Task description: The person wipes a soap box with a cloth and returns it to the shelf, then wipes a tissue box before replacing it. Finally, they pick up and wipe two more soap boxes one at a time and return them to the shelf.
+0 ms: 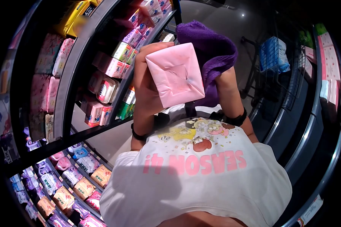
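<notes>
My left hand (147, 85) is raised in front of me and grips a pink square soft pack (175, 73) by its left side. The pack's folded end faces the camera. Just behind and right of the pack, my right hand (224, 77) holds a bunched purple cloth (212, 47), which covers most of the fingers. The cloth touches the pack's right edge. Both wrists wear black bands. My white printed shirt (201, 170) fills the lower middle of the view.
Store shelves (70, 72) on the left carry pink, green and white packs. A lower shelf (64, 181) holds several purple, pink and orange packs. A wire cart (272, 56) with blue-and-white goods stands at the right, beside another shelf unit (326, 68).
</notes>
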`<state>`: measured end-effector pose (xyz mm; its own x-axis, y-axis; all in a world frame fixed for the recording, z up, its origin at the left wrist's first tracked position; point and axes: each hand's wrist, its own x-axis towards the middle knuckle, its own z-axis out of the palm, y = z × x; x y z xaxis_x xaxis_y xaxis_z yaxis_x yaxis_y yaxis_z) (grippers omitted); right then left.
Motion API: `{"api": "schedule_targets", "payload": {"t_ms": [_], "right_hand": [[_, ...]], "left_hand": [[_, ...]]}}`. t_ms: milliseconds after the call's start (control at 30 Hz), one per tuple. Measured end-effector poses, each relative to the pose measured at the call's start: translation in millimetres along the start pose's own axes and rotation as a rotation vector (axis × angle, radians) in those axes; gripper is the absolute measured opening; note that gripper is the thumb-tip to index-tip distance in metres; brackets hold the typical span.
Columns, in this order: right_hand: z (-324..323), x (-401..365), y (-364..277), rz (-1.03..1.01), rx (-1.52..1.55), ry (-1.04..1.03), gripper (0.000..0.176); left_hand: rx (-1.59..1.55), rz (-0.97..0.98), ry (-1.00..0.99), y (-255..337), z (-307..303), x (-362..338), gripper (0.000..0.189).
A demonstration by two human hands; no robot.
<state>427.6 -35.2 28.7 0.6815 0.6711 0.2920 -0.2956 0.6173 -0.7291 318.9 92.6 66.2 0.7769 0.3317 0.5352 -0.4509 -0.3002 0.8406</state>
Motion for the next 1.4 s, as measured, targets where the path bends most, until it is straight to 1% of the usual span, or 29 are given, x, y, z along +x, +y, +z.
{"api": "schedule_targets", "payload": {"t_ms": [33, 100, 133, 167, 233, 267, 300, 367, 433, 467, 500, 567, 600, 633, 700, 733, 767, 800, 833, 867, 900, 1000, 1167, 1300, 1400], "right_hand": [[4, 0, -1, 0.014, -0.082, 0.002, 0.060], [2, 4, 3, -0.008, -0.156, -0.065, 0.061], [2, 4, 6, 0.029, -0.154, -0.063, 0.064], [3, 4, 6, 0.030, -0.153, -0.066, 0.064], [5, 4, 2, 0.199, -0.076, -0.040, 0.068], [5, 3, -4, 0.388, 0.014, 0.000, 0.071], [4, 1, -2, 0.404, 0.083, -0.008, 0.073], [-1, 4, 2, 0.368, -0.034, -0.096, 0.077], [-1, 7, 0, 0.324, -0.105, -0.115, 0.081], [1, 9, -1, 0.281, -0.104, -0.132, 0.082], [1, 9, -1, 0.279, -0.103, -0.127, 0.082], [1, 10, -2, 0.132, -0.085, -0.115, 0.079], [1, 9, -6, 0.138, -0.099, -0.108, 0.076], [6, 6, -10, 0.128, -0.093, -0.068, 0.070], [18, 4, -20, 0.111, -0.077, -0.023, 0.064], [18, 3, -19, 0.037, -0.121, -0.042, 0.052], [18, 1, -19, 0.039, -0.119, -0.042, 0.052], [18, -2, -20, 0.038, -0.135, -0.016, 0.047], [17, -4, -21, 0.037, -0.150, 0.010, 0.043], [17, -5, -20, -0.039, -0.133, -0.020, 0.037], [16, -6, -20, -0.056, -0.209, 0.019, 0.039], [17, -6, -20, -0.101, -0.212, -0.013, 0.040], [11, -7, -16, -0.030, -0.144, -0.057, 0.047], [15, -7, -17, -0.036, -0.112, -0.075, 0.051], [12, -8, -17, -0.016, -0.134, -0.064, 0.052]], "left_hand": [[0.005, 0.001, 0.003, -1, -1, -1, 0.084], [0.016, -0.099, -0.018, -2, -1, -2, 0.083], [0.057, 0.021, -0.068, 3, 1, 3, 0.079], [0.060, 0.021, -0.066, 0, 4, 5, 0.079], [-0.050, 0.272, -0.103, -9, 8, 11, 0.077], [0.173, 0.438, -0.114, -15, 8, 17, 0.076], [0.332, 0.473, -0.189, -17, -1, 20, 0.075], [0.355, 0.338, -0.179, -17, -2, 16, 0.079], [0.380, 0.321, -0.110, -16, -1, 14, 0.086], [0.463, 0.337, -0.125, -13, -1, 14, 0.091], [0.460, 0.337, -0.129, -15, 2, 14, 0.091], [0.186, 0.594, 0.143, -21, 9, 14, 0.088], [0.288, 0.542, 0.114, -9, 5, 12, 0.083], [0.522, 0.588, 0.112, -5, 5, 11, 0.082], [0.714, 0.472, 0.043, 7, 5, 4, 0.085], [0.716, 0.470, 0.043, 4, 5, 3, 0.085], [0.629, 0.405, 0.061, 0, 6, 2, 0.086], [0.542, 0.340, 0.079, -1, 6, 2, 0.087], [0.584, 0.326, 0.085, 2, 5, 2, 0.084], [0.583, 0.315, 0.044, 8, 2, 3, 0.088], [0.581, 0.304, 0.004, 12, 0, 4, 0.091], [0.510, 0.261, 0.017, 8, 0, 1, 0.090], [0.385, 0.194, 0.055, 3, 1, -1, 0.092], [0.310, 0.189, 0.051, 3, 1, -2, 0.091], [0.321, 0.207, 0.033, 3, 1, -3, 0.090]]}}
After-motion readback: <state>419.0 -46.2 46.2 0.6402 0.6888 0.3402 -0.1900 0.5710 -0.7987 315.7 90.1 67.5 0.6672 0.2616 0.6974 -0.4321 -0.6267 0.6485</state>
